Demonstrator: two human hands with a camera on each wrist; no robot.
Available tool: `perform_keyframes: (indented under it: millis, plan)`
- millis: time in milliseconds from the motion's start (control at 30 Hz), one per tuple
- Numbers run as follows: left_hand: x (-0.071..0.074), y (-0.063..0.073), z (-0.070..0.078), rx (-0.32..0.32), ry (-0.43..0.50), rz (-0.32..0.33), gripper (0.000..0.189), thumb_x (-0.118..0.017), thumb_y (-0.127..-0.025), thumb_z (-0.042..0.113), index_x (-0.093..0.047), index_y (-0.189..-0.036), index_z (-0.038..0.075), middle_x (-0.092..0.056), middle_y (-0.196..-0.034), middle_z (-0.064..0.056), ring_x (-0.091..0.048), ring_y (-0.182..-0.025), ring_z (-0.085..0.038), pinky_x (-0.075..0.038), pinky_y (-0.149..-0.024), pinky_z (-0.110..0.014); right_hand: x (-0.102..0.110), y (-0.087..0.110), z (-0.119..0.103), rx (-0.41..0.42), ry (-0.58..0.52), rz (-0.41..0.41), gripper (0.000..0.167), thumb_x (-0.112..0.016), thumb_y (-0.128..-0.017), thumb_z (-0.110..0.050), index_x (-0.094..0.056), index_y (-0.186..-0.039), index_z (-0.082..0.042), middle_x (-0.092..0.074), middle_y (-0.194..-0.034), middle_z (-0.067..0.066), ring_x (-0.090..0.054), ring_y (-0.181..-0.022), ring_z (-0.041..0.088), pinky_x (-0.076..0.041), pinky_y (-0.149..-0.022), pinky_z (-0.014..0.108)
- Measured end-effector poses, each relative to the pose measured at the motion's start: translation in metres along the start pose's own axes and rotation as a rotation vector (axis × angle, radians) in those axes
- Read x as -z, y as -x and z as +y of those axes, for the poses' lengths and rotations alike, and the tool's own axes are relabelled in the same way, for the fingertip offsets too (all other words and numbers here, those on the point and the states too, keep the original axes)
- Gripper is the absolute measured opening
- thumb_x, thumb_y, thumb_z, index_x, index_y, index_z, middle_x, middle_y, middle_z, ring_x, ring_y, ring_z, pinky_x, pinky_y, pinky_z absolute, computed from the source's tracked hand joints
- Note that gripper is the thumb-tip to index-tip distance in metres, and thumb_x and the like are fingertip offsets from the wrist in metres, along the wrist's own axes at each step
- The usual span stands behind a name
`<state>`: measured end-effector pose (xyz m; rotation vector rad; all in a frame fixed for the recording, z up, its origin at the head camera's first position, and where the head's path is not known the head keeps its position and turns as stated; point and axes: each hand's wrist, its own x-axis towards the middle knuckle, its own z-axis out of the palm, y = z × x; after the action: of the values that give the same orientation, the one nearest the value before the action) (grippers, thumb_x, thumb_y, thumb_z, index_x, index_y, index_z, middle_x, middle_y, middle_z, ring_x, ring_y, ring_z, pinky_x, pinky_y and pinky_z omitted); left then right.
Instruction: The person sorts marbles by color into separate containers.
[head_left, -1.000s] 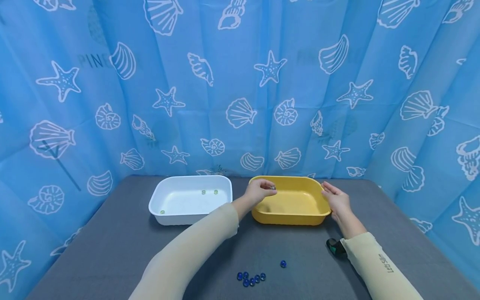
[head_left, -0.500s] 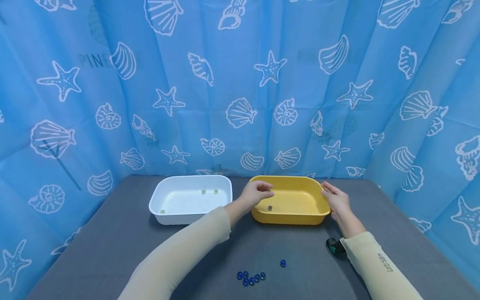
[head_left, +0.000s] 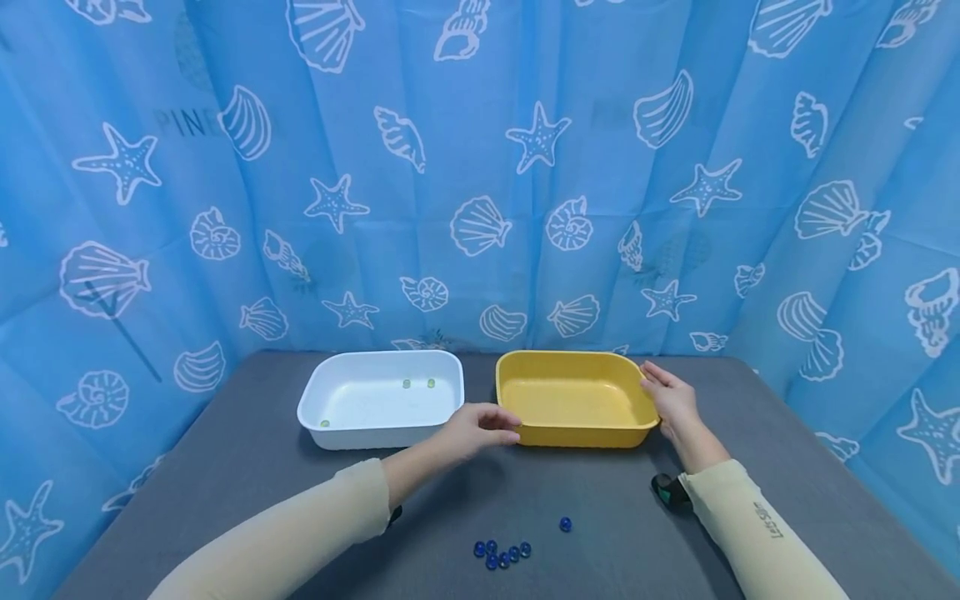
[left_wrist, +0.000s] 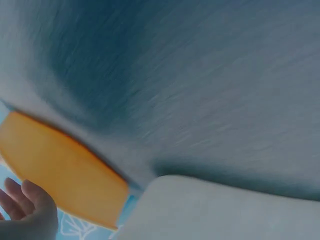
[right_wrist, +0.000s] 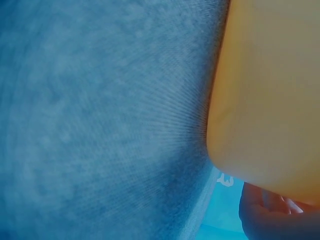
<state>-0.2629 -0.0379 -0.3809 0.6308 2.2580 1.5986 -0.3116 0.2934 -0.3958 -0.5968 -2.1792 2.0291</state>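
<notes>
My left hand point(head_left: 480, 427) hovers by the front left corner of the yellow tub point(head_left: 577, 437), holding nothing, its fingers loosely bent. At the tub's right end, my right hand point(head_left: 673, 404) holds the rim; in the right wrist view its fingers point(right_wrist: 265, 212) show beside the yellow wall. Several dark blue marbles point(head_left: 492, 562) lie in a cluster on the grey cloth, with a single blue marble point(head_left: 566, 524) to their right. No marble shows inside the yellow tub, whose front wall hides part of its floor.
A white tub point(head_left: 375, 437) stands left of the yellow one, with three pale green marbles point(head_left: 407, 384) in it. The grey-covered table point(head_left: 225, 500) backs onto a blue curtain point(head_left: 420, 208) printed with shells and starfish.
My left hand let go of a marble inside the yellow tub, then moved out toward the front left. That marble has gone out of sight. The right hand stays at the rim.
</notes>
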Motion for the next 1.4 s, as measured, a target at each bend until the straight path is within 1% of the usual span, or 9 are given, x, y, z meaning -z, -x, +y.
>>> perform_keyframes:
  millis: [333,433,567,700,900,967,1133,1233,1400]
  plan:
    - [0.02,0.045,-0.021,-0.034,-0.025,-0.27,0.027,-0.067,-0.091,0.008,-0.065,-0.115,-0.004,-0.066,-0.107,-0.017,-0.06,-0.093,-0.013,-0.05,-0.081,-0.025,-0.001,-0.001,-0.002,-0.011,0.0,0.008,0.049,-0.044,-0.104,-0.012,-0.032,-0.152,-0.01,-0.029,-0.155,0.01,-0.029,-0.142,0.025,-0.029,-0.112,0.039]
    - [0.022,0.056,-0.028,-0.038,-0.039,-0.35,0.026,-0.068,-0.09,0.005,-0.066,-0.114,-0.004,-0.066,-0.105,-0.013,-0.059,-0.092,-0.011,-0.049,-0.079,-0.023,-0.002,-0.001,-0.002,-0.017,-0.006,0.007,0.049,-0.043,-0.104,-0.012,-0.032,-0.151,-0.01,-0.03,-0.155,0.01,-0.03,-0.142,0.025,-0.029,-0.112,0.039]
    - [0.021,0.067,-0.036,-0.042,-0.076,-0.401,0.024,-0.069,-0.088,0.004,-0.068,-0.111,-0.001,-0.065,-0.1,-0.003,-0.057,-0.087,-0.006,-0.047,-0.075,-0.021,-0.001,0.0,-0.001,-0.025,-0.005,0.006,0.048,-0.043,-0.104,-0.012,-0.032,-0.151,-0.01,-0.03,-0.155,0.01,-0.03,-0.142,0.025,-0.029,-0.112,0.039]
    - [0.02,0.067,-0.051,-0.088,-0.146,-0.434,0.024,-0.072,-0.088,0.011,-0.07,-0.11,0.004,-0.062,-0.098,0.006,-0.054,-0.085,-0.005,-0.046,-0.073,-0.022,-0.001,0.001,-0.001,-0.026,0.003,0.006,0.048,-0.044,-0.104,-0.012,-0.033,-0.151,-0.01,-0.03,-0.155,0.01,-0.03,-0.141,0.025,-0.029,-0.112,0.039]
    - [0.017,0.05,-0.103,-0.177,-0.215,-0.473,0.026,-0.076,-0.084,0.034,-0.071,-0.109,0.027,-0.06,-0.099,0.016,-0.051,-0.091,-0.002,-0.044,-0.075,-0.022,0.0,0.001,0.0,-0.028,0.001,0.009,0.048,-0.044,-0.104,-0.012,-0.033,-0.151,-0.01,-0.03,-0.155,0.01,-0.03,-0.141,0.025,-0.029,-0.112,0.039]
    - [0.014,0.055,-0.093,-0.153,-0.249,-0.449,0.024,-0.077,-0.084,0.031,-0.072,-0.107,0.027,-0.059,-0.097,0.015,-0.049,-0.09,-0.003,-0.042,-0.074,-0.022,0.0,0.001,0.0,-0.03,0.001,0.012,0.048,-0.044,-0.104,-0.012,-0.033,-0.151,-0.011,-0.031,-0.155,0.01,-0.031,-0.141,0.025,-0.029,-0.111,0.039]
    - [0.008,0.07,-0.051,-0.08,-0.368,-0.403,0.022,-0.078,-0.083,0.021,-0.073,-0.104,0.019,-0.055,-0.092,0.016,-0.045,-0.085,-0.002,-0.038,-0.073,-0.019,0.0,0.0,0.0,-0.029,0.01,0.025,0.048,-0.043,-0.104,-0.012,-0.034,-0.151,-0.011,-0.031,-0.155,0.009,-0.032,-0.141,0.025,-0.03,-0.111,0.039]
    - [0.006,0.069,-0.051,-0.092,-0.398,-0.409,0.022,-0.079,-0.082,0.022,-0.074,-0.104,0.021,-0.053,-0.092,0.018,-0.044,-0.086,-0.001,-0.037,-0.073,-0.019,0.0,0.0,0.0,-0.023,0.012,0.031,0.048,-0.043,-0.104,-0.012,-0.034,-0.151,-0.011,-0.031,-0.155,0.009,-0.032,-0.141,0.025,-0.03,-0.111,0.039]
    - [0.004,0.07,-0.047,-0.059,-0.418,-0.408,0.017,-0.078,-0.083,0.021,-0.074,-0.1,0.022,-0.052,-0.091,0.017,-0.044,-0.088,-0.001,-0.038,-0.075,-0.02,-0.001,0.0,0.001,-0.008,0.014,0.022,0.048,-0.044,-0.104,-0.011,-0.034,-0.151,-0.01,-0.031,-0.155,0.01,-0.031,-0.141,0.026,-0.03,-0.111,0.04]
